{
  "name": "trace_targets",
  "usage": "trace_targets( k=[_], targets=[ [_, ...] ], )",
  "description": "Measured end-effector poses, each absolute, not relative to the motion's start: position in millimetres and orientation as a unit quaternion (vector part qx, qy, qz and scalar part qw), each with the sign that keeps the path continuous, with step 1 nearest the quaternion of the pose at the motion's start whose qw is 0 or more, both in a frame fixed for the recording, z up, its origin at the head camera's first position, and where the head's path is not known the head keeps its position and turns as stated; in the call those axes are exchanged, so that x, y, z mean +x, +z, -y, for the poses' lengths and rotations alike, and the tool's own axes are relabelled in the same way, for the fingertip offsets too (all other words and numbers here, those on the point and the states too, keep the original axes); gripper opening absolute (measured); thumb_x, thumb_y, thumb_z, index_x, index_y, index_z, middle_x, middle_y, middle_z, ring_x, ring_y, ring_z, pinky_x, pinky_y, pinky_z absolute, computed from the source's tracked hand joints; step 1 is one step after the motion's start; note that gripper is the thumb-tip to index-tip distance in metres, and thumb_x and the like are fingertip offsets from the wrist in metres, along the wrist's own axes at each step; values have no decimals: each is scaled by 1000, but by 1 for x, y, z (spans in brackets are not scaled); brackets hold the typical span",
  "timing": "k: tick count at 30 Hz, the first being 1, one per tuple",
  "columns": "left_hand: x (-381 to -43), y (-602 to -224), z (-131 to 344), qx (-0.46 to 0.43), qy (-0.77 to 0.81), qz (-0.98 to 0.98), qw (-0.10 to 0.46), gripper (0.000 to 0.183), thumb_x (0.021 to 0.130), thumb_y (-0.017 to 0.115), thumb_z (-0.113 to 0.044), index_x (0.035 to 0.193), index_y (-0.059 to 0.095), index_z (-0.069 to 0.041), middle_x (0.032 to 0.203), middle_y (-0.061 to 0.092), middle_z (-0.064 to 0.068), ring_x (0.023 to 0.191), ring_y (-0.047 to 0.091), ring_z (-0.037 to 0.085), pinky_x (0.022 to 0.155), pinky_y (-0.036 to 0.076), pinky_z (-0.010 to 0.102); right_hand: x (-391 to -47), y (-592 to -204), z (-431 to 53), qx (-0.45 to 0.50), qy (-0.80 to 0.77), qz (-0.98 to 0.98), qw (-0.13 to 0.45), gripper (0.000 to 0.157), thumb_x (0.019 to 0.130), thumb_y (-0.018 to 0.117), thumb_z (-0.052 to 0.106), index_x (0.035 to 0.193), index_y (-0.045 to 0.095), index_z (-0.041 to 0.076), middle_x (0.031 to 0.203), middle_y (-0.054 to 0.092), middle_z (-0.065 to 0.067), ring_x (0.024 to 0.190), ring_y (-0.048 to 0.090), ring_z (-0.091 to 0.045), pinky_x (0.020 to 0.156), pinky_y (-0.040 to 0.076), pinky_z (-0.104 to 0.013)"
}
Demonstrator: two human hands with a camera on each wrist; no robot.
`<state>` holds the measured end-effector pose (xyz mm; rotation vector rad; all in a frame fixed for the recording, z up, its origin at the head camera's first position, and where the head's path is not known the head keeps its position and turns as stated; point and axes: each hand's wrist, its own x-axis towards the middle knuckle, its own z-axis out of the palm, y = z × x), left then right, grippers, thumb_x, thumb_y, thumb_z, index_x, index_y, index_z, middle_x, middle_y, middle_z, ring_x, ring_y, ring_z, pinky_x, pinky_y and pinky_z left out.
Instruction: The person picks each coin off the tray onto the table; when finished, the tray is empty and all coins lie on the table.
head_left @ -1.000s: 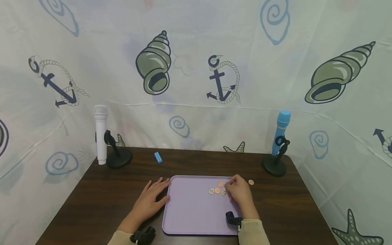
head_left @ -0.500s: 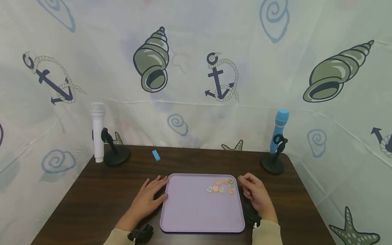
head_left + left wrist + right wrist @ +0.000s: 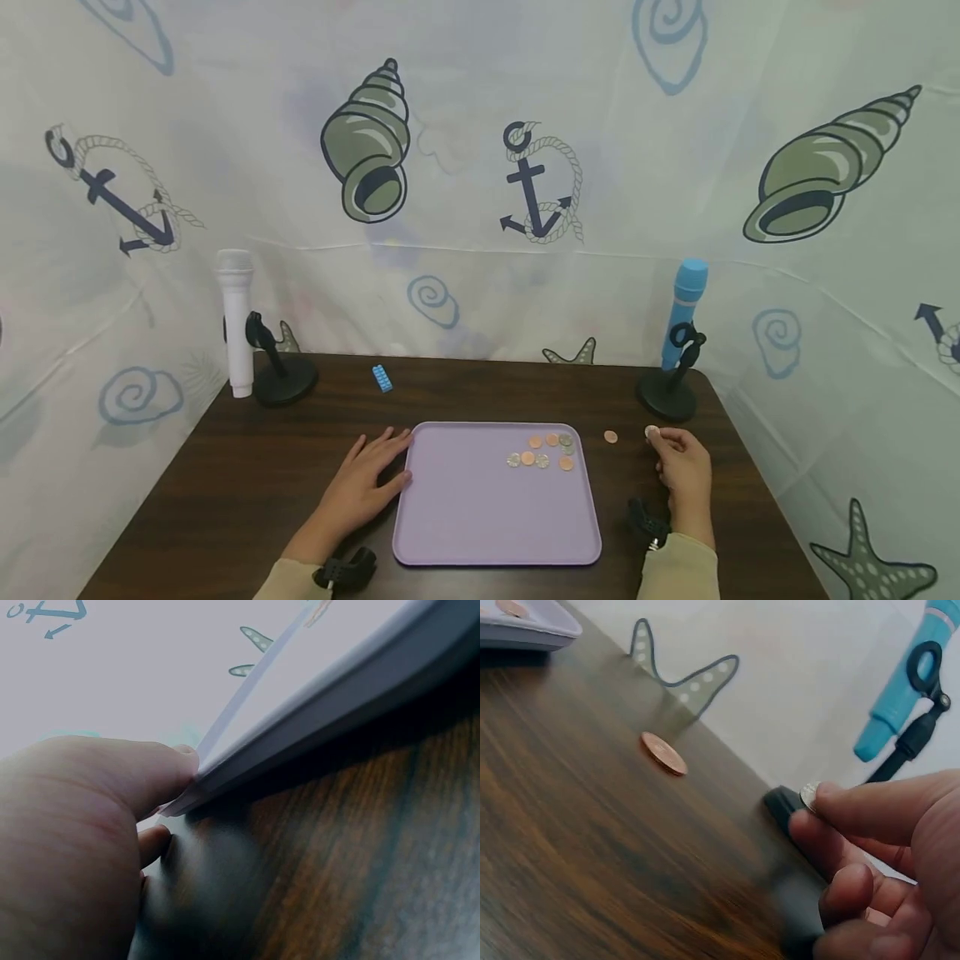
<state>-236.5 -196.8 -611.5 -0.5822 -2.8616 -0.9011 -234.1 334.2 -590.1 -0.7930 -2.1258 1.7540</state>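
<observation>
My right hand (image 3: pixel 684 468) pinches a silver coin (image 3: pixel 808 796) between thumb and index finger, to the right of the lilac tray (image 3: pixel 465 517). A copper coin (image 3: pixel 611 437) lies on the table between that hand and the tray; the right wrist view shows the same copper coin (image 3: pixel 664 754) flat on the wood. Several copper and silver coins (image 3: pixel 528 458) rest in the tray's far right part. With fingers spread and nearly straight, my left hand (image 3: pixel 365 487) touches the tray's left edge. In the left wrist view the thumb (image 3: pixel 161 769) meets the tray's side (image 3: pixel 300 724).
A white microphone (image 3: pixel 237 333) in a black stand (image 3: pixel 285 382) is at the table's back left. At the back right a blue microphone (image 3: pixel 681 312) leans in another black stand (image 3: pixel 666 396). A small blue toy brick (image 3: pixel 382 378) lies behind the tray.
My right hand has moved right, from over the tray's coins to beyond its right side, and now carries a silver coin. The copper coin on the table is uncovered again. The left hand stays at the tray.
</observation>
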Motion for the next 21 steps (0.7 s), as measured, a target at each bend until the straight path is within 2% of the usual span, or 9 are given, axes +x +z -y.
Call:
trace_targets(
  k=[6, 11, 16, 21],
  targets=[
    [-236, -614, 196, -191, -292, 936, 51, 66, 103, 74, -42, 162, 55, -24, 169, 52, -1, 164, 40, 35, 133, 13, 72, -237, -592, -329, -256, 569, 769, 138, 38, 97, 85, 36, 112, 77, 2, 78, 61, 14, 74, 57, -10, 62, 52, -24],
    [-236, -613, 196, -190, -290, 937, 44, 67, 103, 73, -46, 163, 53, -25, 170, 50, -2, 165, 37, 33, 135, 11, 71, -239, -593, -327, -254, 564, 774, 134, 36, 98, 84, 33, 115, 77, 2, 79, 63, 15, 81, 58, -9, 65, 54, -22],
    [-235, -612, 197, -184, -288, 939, 35, 67, 103, 72, -47, 164, 53, -26, 171, 49, -2, 166, 36, 32, 135, 10, 70, -241, -594, -326, -250, 558, 780, 136, 37, 98, 84, 32, 114, 77, 0, 82, 64, 15, 77, 59, -9, 64, 55, -21],
    [-235, -610, 197, -183, -285, 940, 31, 67, 104, 72, -45, 164, 52, -26, 171, 49, -2, 166, 35, 32, 136, 10, 69, -243, -596, -325, -248, 558, 779, 143, 31, 98, 83, 23, 115, 76, -2, 82, 67, 14, 73, 61, -9, 62, 56, -21]
  ],
)
